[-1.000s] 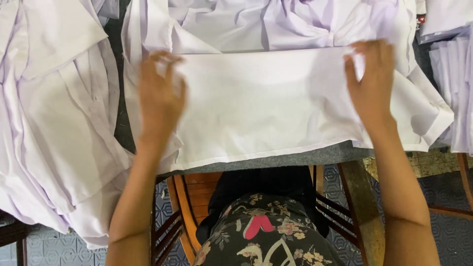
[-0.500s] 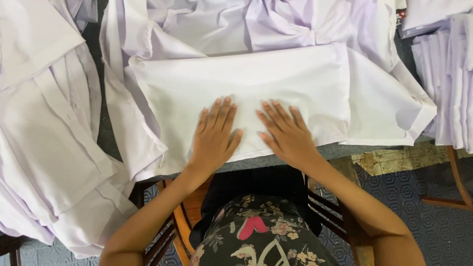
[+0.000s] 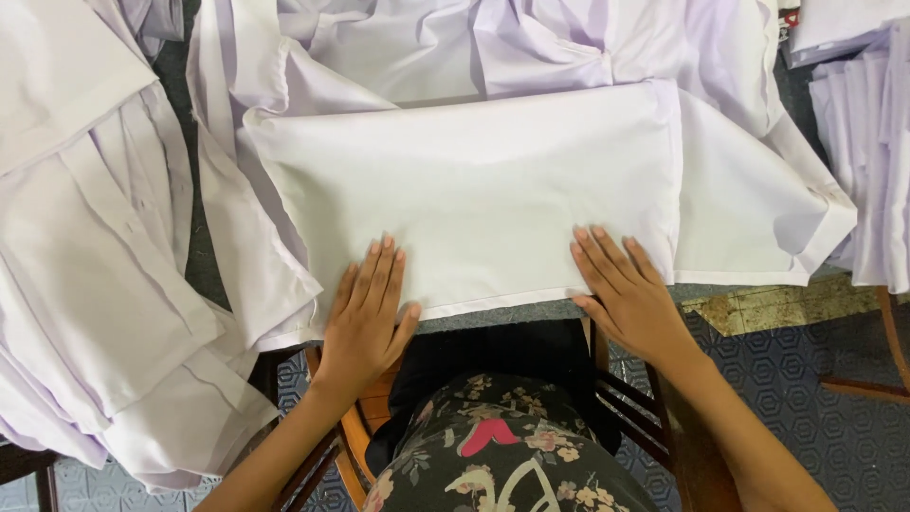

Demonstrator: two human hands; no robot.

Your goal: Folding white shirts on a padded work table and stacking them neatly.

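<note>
Flat and open, both your palms press on the folded white shirt (image 3: pixel 483 199), gripping nothing: your left hand (image 3: pixel 365 318) lies on its near edge toward the left corner, and your right hand (image 3: pixel 621 289) lies on the near edge toward the right. That shirt lies across the table in front of you, on top of other loose white shirts (image 3: pixel 512 38). A hanging pile of white shirts (image 3: pixel 95 284) fills the left side, and a smaller folded stack (image 3: pixel 867 152) sits at the right edge.
</note>
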